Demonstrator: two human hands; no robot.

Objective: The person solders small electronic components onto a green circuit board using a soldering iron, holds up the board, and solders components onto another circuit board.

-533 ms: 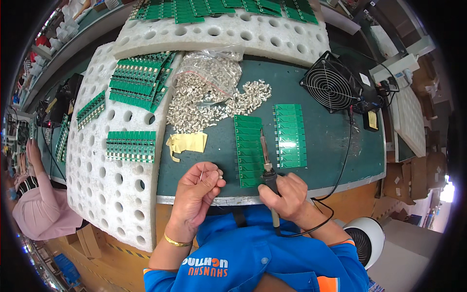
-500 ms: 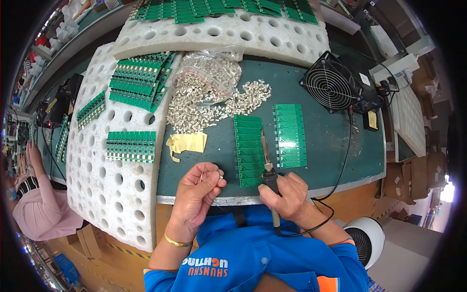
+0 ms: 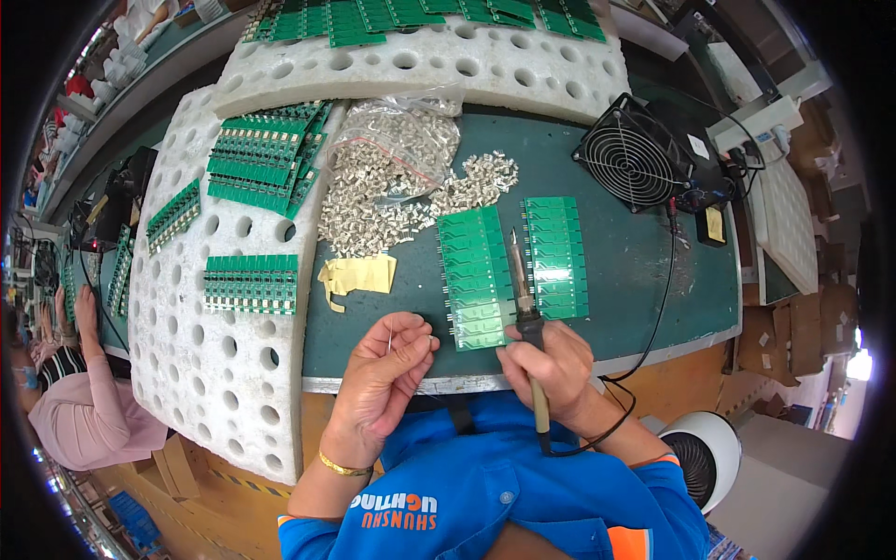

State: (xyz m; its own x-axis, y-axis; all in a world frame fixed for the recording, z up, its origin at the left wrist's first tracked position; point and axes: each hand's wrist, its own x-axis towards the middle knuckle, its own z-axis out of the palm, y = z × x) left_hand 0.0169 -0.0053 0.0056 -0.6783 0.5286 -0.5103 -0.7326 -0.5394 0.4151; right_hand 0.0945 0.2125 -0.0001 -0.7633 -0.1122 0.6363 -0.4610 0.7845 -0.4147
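Observation:
My left hand (image 3: 381, 378) pinches a thin solder wire (image 3: 390, 340) at the near edge of the green bench mat (image 3: 616, 327). In my right hand (image 3: 551, 369) is a soldering iron (image 3: 523, 285), tip pointing up, between two green circuit-board panels. The left panel (image 3: 471, 261) lies just beyond my hands, close to my right fingertips; the right panel (image 3: 551, 252) has pins along its left edge. Small silver components (image 3: 355, 224) are heaped behind, partly in a clear bag (image 3: 401, 135), with torn yellow paper (image 3: 359, 273) nearer me.
Perforated white foam blocks (image 3: 219, 364) at left and back (image 3: 439, 70) hold stacked boards (image 3: 261, 149). A black fan (image 3: 630, 154) with cables stands at back right, a white round appliance (image 3: 719, 448) lower right. A co-worker in pink (image 3: 103, 420) works at far left.
The left panel has shifted up and leftward. The iron's tip has moved right and up, and my left hand slightly rightward. The co-worker's hands have moved.

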